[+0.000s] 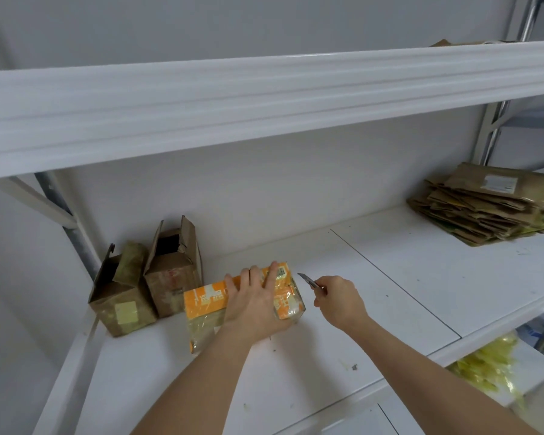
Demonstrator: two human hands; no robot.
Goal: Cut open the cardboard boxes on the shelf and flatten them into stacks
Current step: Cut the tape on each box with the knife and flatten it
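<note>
An orange and white taped cardboard box (pixel 208 301) lies on the white shelf (pixel 390 277). My left hand (pixel 255 302) presses flat on top of it, fingers spread. My right hand (pixel 338 301) is just right of the box and grips a utility knife (pixel 310 281), its blade pointing up-left toward the box's right end without touching it. Two brown boxes with open top flaps stand to the left: one (pixel 123 302) with a yellow label, the other (pixel 173 271) behind it. A stack of flattened cardboard (pixel 484 208) lies at the far right of the shelf.
A white shelf beam (pixel 264 98) crosses overhead. A metal upright (pixel 73 227) stands behind the brown boxes. Small scraps (pixel 354 367) dot the shelf front. Yellow tape waste (pixel 490 368) lies on the lower level at right.
</note>
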